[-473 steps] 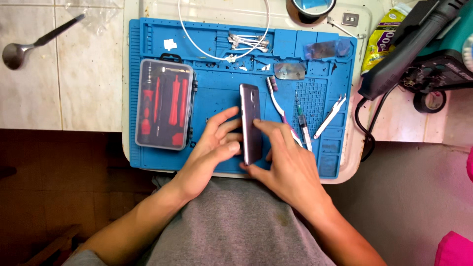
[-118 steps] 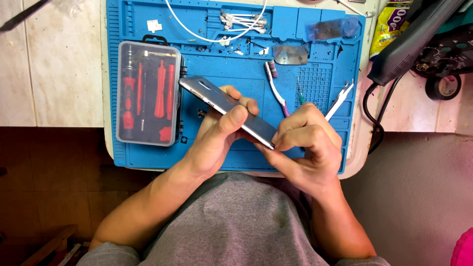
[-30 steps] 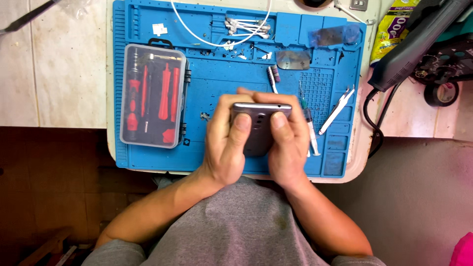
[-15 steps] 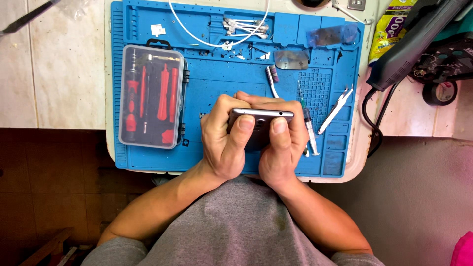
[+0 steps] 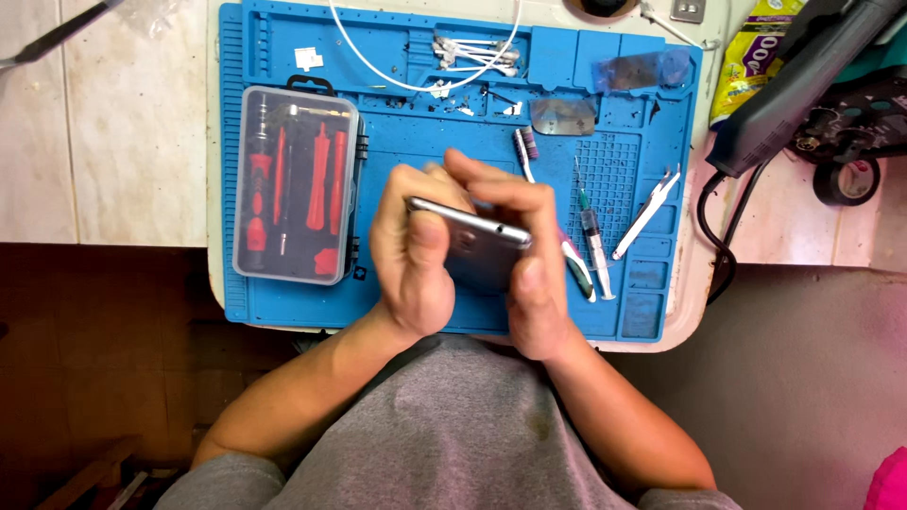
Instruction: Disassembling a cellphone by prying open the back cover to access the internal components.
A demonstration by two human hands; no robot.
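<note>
Top right, beside the blue silicone work mat (image 5: 397,132): a yellow-green printed packet (image 5: 756,57) lies partly under a long black tool body (image 5: 803,80). A small white square label (image 5: 308,59) sits at the mat's upper left; a clear bluish plastic film piece (image 5: 642,71) lies at its upper right.

Left hand (image 5: 411,250): fingers curled, thumb pressed on the near face of the slim grey smartphone (image 5: 472,241), clasping its left end. Right hand (image 5: 529,255): fingers wrapped over the far edge, thumb on the near face, gripping the right end. The phone is held off the mat, above its centre, tilted with its top edge toward the camera.

Left of the hands: a clear plastic case (image 5: 298,184), lid closed, holds red-handled screwdriver tools. Right of the hands: a syringe (image 5: 592,231) and white tweezers (image 5: 647,212) lie on the mat.
</note>
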